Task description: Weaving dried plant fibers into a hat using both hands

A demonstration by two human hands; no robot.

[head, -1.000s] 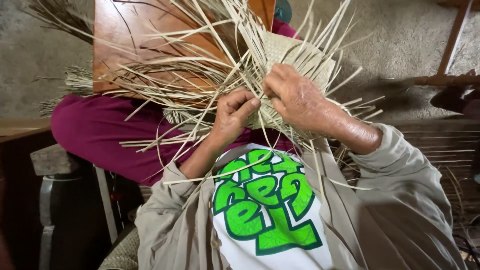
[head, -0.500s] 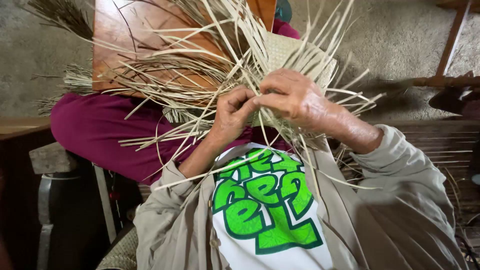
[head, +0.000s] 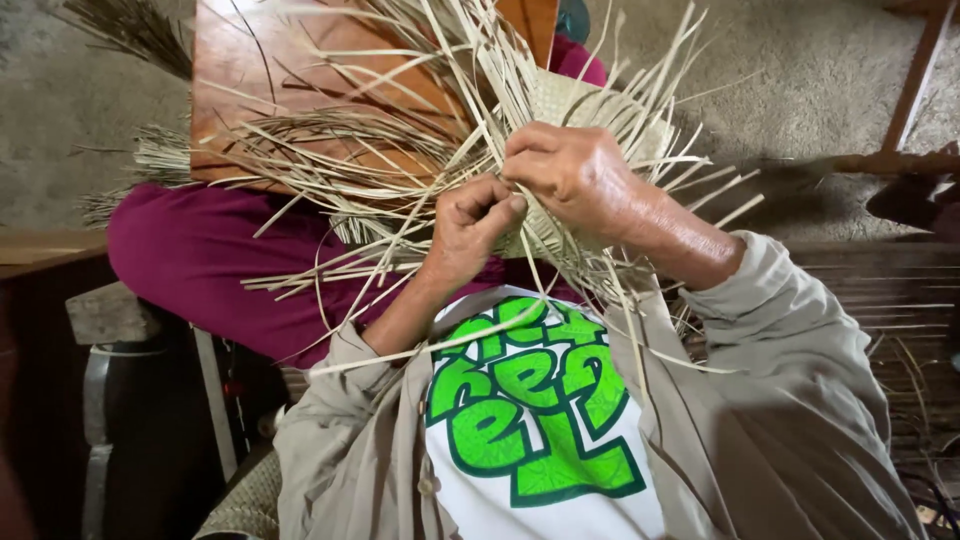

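Note:
A pale, partly woven straw piece with many loose strips fanning out sits in front of my chest. My left hand is closed, pinching thin straw strips near the woven edge. My right hand curls over the woven part and grips it, fingertips meeting the left hand's. Loose strips spread left over a wooden board.
A reddish-brown wooden board lies under the straw. My magenta-clad leg crosses below it. A dark metal chair frame stands at the lower left. A woven mat lies on the right, concrete floor beyond.
My right hand has shifted left and down toward the left hand, closing over the woven edge. The straws have swayed slightly.

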